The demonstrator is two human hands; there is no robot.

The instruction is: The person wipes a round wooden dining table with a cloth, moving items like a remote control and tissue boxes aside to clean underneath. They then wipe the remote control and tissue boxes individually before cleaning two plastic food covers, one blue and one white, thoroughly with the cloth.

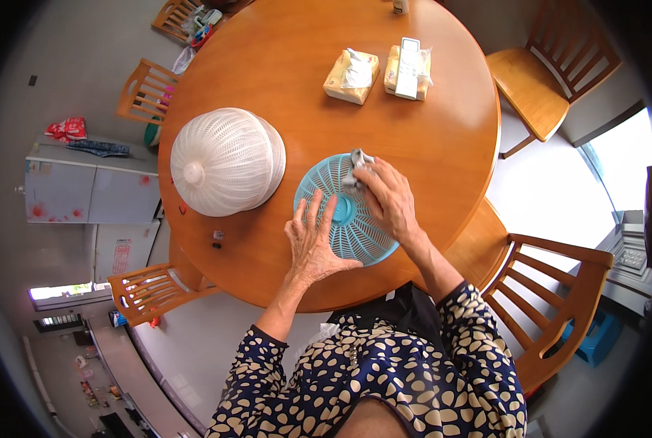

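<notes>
A round light-blue slotted plastic food cover (373, 237) with a round disc at its middle lies near the front of the wooden table. My left hand (313, 244) is over its left and near side, fingers spread and thumb stretched along the near rim. Firm contact there is hard to judge. In my right hand (390, 197) is a crumpled grey cloth (357, 169), pressed by closed fingers against the cover's far right part. To the left stands a larger white domed mesh food cover (227, 160) with a round knob.
Two tissue packs (351, 77) sit farther back on the round table (289, 44), a white remote control (408, 69) lying on the right one. Small dark bits (217, 246) lie near the left edge. Wooden chairs (552, 306) surround the table; a low cabinet (92, 186) stands left.
</notes>
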